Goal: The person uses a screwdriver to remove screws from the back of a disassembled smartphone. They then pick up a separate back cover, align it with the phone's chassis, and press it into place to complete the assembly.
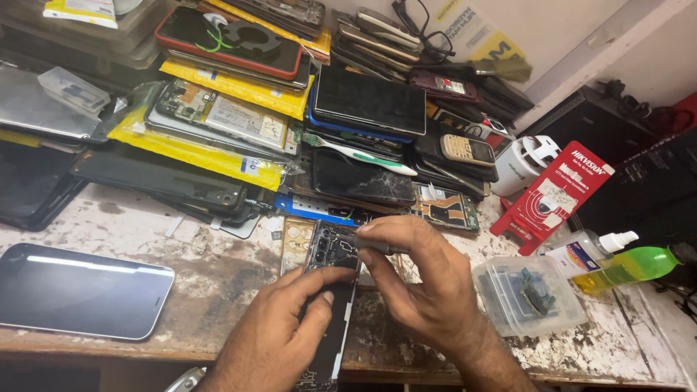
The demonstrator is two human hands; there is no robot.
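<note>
Phone point(330, 290) with its back off, low middle of frame, on the bench point(203, 283) | left hand point(279, 330) grips its side | right hand point(417, 279) pinches a thin tool point(377, 247) | looks light, stiff, easy to break; hold by the edges.

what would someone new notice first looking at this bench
At the near edge of the worn, paint-flaked wooden bench, the left hand steadies an opened black smartphone with bare internals while the right hand pinches a slim grey tool against its top. Behind them rises a heap of stacked phones and yellow padded packets, and a dark glossy smartphone lies face up at the left.
</note>
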